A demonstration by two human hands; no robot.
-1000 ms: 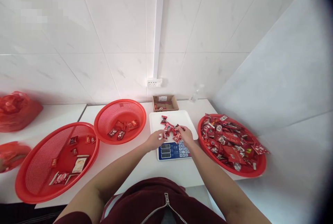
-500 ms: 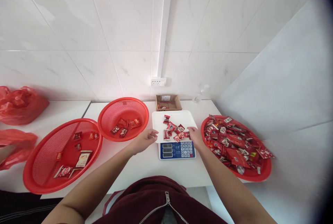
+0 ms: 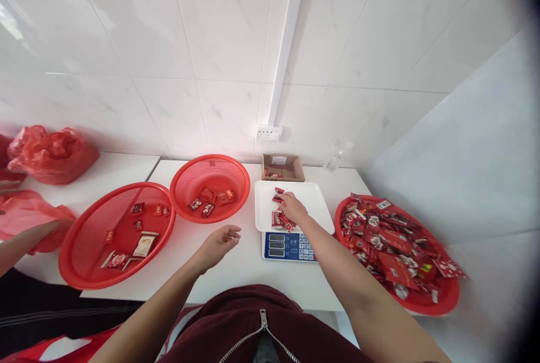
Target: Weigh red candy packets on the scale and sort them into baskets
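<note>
A white tray [image 3: 314, 200] tops the digital scale [image 3: 283, 235], whose blue panel carries displays and keys. Over the tray, my right hand [image 3: 294, 209] has its fingertips closed at a small red candy packet [image 3: 278, 191] near the back. Its fingers partly cover the packet. More red-wrapped candies [image 3: 277, 220] lie on the tray below that hand, some hidden by it. My left hand [image 3: 217, 246] hovers left of the scale over the white table, fingers loosely bent and apart, with nothing seen in it.
Right of the scale stands a red basket [image 3: 451, 295] heaped with red packets. Two red mesh baskets, a smaller one [image 3: 179, 183] and a larger one [image 3: 76, 239], hold several packets. A cardboard box [image 3: 295, 174] and clear bottle [image 3: 332, 164] stand behind. Another person's arm [image 3: 25, 245] reaches red bags.
My right hand has moved from the tray's right front edge leftward and back to the rear packet. My left hand has drawn away from the tray. The view has shifted slightly.
</note>
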